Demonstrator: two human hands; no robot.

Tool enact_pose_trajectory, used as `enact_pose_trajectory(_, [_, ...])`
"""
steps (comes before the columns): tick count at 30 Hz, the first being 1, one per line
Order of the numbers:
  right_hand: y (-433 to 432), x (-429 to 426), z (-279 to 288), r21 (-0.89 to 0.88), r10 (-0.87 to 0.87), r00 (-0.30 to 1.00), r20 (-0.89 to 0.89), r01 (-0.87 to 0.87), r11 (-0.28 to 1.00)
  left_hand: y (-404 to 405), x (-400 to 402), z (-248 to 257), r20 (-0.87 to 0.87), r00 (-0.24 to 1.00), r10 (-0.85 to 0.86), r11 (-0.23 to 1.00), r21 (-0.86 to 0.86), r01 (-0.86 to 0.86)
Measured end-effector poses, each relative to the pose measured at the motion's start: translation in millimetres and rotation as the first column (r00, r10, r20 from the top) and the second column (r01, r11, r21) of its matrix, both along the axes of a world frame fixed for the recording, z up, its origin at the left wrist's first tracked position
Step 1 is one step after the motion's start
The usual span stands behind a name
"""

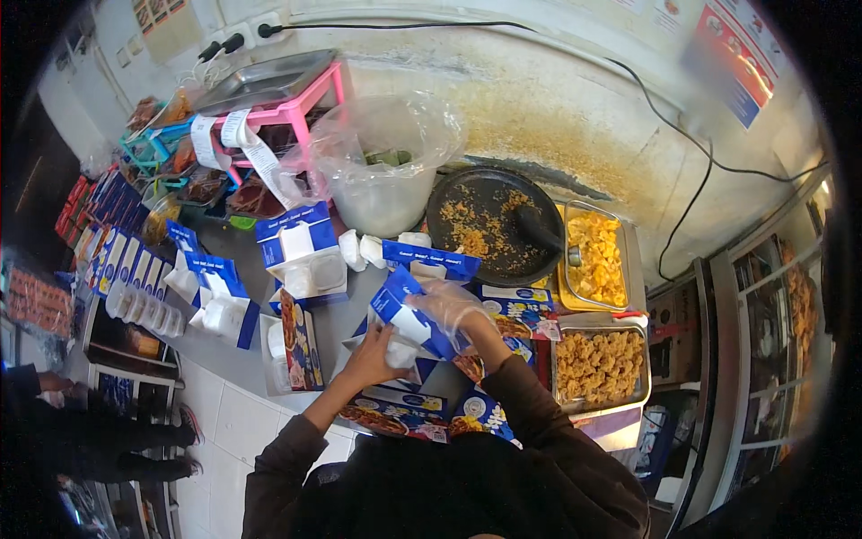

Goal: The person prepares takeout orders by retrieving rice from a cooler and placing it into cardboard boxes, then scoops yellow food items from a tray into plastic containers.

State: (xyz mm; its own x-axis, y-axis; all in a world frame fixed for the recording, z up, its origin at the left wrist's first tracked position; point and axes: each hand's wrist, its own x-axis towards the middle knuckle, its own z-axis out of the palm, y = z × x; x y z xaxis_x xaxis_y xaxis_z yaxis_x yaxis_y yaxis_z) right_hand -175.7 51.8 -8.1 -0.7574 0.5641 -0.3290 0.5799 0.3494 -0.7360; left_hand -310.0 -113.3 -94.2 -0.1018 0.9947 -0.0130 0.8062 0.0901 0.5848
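Both hands are at a blue and white cardboard food box [419, 316] near the middle of the counter. My left hand [374, 358], bare, holds the box's near left side, beside a white wrapped bundle [401, 355] in it. My right hand [452, 308], in a clear plastic glove, grips the box's upper right part, its fingertips partly hidden. Just behind stands another open blue box [431, 264]. Printed food boxes [397, 407] lie close to my body. To the left, an open box [303, 252] holds a clear-lidded cup and a white bundle.
A stone mortar [481, 236] with orange-brown paste and a pestle stands behind on the right. Trays of yellow food [596, 259] and fried pieces [598, 367] are at right. A bag-lined bucket [384, 188] stands at the back. Another person [87, 418] stands at far left.
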Motion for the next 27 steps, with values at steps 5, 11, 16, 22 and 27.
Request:
enact_pose_trajectory(5, [8.9,-6.5,-0.1,0.026,0.061,0.998,0.011,-0.061,0.998,-5.6,1.4,2.4,-0.134,0.991,-0.027,0.999,-0.025,0.023])
enact_pose_trajectory(11, [20.8,-5.9,-24.8,0.055,0.086,0.996,0.012,-0.087,0.995,-4.2,-9.1,-8.8,0.055,0.989,0.14,0.986,0.079,-0.145])
enact_pose_trajectory(16, [20.9,-5.1,-16.1,-0.055,0.101,0.988,0.119,-0.095,0.994,-0.7,7.4,37.8,-0.244,0.964,-0.103,0.993,-0.074,0.088])
enact_pose_trajectory(22, [19.6,-2.1,-12.5,0.065,0.155,0.985,0.074,-0.16,0.985,7.5,-14.2,34.5,0.151,0.983,0.103,0.952,-0.3,-0.054])
enact_pose_trajectory(27, [27.1,-4.1,-28.3,0.053,0.205,0.977,0.054,-0.208,0.977,1.0,-18.0,2.0,0.367,0.906,-0.211,0.976,0.029,0.215])
